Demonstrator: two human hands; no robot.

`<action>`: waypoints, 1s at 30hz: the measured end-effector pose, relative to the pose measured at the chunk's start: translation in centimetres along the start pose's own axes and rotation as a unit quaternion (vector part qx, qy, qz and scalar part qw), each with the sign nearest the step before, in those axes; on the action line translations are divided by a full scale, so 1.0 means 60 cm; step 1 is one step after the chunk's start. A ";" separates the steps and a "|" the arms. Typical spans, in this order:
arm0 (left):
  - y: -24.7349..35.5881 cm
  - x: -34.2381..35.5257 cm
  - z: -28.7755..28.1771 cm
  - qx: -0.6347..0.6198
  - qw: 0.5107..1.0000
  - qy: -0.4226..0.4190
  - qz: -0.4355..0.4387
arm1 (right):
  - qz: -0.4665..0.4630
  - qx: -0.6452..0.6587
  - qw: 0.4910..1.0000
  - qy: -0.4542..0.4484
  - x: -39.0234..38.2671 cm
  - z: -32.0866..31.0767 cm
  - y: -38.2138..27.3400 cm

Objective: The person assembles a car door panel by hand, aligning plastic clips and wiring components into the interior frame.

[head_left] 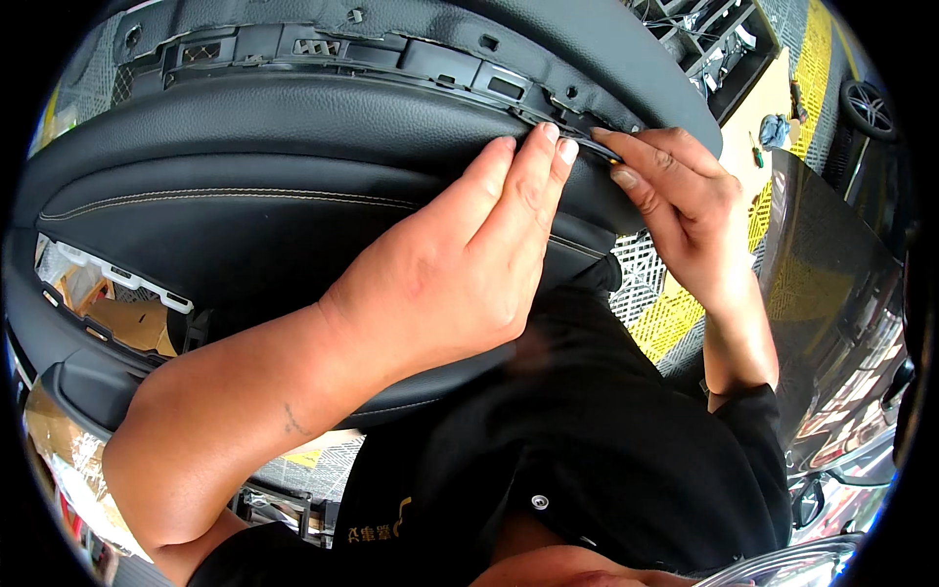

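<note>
Strip sits pinched between right fingers; straight left fingers meet the panel beside it, their hold hidden. Aligning it seems in hand, next needing steady, even pressure.

Upper right: a black compartmented tray, holding small items too small to identify, beside a pale worktop. On the worktop: a crumpled blue cloth and, near it, a slim green-handled tool. Far right: a dark, glossy car body, with a black-tyred, spoked wheel above it. Floor: perforated tiles, yellow and grey. Left: brown cardboard. Lower left: a brown bundle with a shiny surface, contents undetermined.
</note>
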State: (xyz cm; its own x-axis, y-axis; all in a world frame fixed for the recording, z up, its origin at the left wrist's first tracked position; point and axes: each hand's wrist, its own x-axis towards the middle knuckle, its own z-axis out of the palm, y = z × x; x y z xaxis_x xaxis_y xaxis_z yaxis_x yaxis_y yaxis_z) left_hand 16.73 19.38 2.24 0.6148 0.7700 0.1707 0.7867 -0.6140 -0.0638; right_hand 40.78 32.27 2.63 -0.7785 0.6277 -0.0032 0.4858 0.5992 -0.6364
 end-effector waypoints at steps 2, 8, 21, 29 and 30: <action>0.004 -0.001 -0.001 -0.007 1.000 0.003 -0.003 | -0.017 -0.019 1.000 0.010 -0.005 0.005 0.003; -0.001 0.004 -0.002 -0.012 1.000 0.004 0.003 | -0.012 -0.032 0.999 0.019 -0.015 0.007 0.010; 0.004 0.004 -0.003 -0.018 1.000 0.004 -0.017 | -0.052 -0.111 0.986 0.109 -0.029 0.046 0.006; 0.006 0.002 -0.003 -0.015 1.000 -0.004 -0.016 | -0.074 -0.179 0.970 0.146 -0.047 0.068 0.000; 0.006 0.003 -0.003 -0.015 1.000 -0.005 -0.019 | -0.073 -0.185 0.970 0.143 -0.048 0.067 -0.002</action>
State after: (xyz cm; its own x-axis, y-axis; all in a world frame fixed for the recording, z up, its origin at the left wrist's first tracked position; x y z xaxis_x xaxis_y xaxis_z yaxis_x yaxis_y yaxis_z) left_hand 17.12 19.23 2.41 0.5857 0.7941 0.1622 0.8072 -0.5896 -0.0281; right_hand 41.36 28.39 -0.39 -0.7334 0.6037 0.3125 0.5297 0.7956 -0.2941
